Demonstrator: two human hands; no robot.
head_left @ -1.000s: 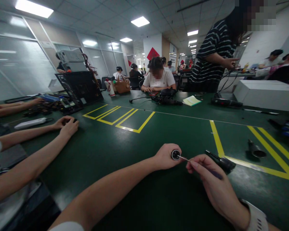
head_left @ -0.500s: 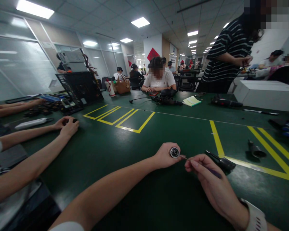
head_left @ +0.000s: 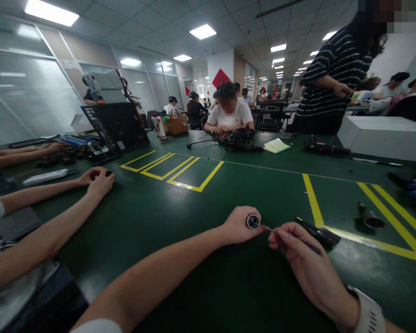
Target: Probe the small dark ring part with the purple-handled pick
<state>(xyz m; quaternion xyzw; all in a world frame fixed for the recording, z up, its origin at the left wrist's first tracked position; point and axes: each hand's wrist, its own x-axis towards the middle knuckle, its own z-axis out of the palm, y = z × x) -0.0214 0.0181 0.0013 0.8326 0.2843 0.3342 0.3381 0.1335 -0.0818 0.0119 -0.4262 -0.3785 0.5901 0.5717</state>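
Observation:
My left hand [head_left: 236, 226] is closed around a round cylindrical part [head_left: 253, 222] whose open end, with a silver rim and dark insides, faces me. In my right hand [head_left: 307, 263] is a slim screwdriver [head_left: 267, 228], pinched between thumb and fingers; its dark handle lies along the palm. The thin shaft points left and its tip reaches the part's open end. How deep it goes I cannot tell. Just beyond my right hand lies a black plug-like piece [head_left: 327, 238] with a narrow stem. Farther right rests a dark cone-shaped nozzle [head_left: 370, 218].
Yellow tape [head_left: 314, 199] marks areas on the green table [head_left: 152, 217]. A co-worker's hands [head_left: 99, 180] hold something small and dark at left. Across the table are a black corded tool [head_left: 241, 144], a notepad [head_left: 276, 145] and a white box [head_left: 381, 134].
Both my hands stay almost in place, with the screwdriver still at the part's open end. The standing person in stripes has shifted slightly right and lowered their hands.

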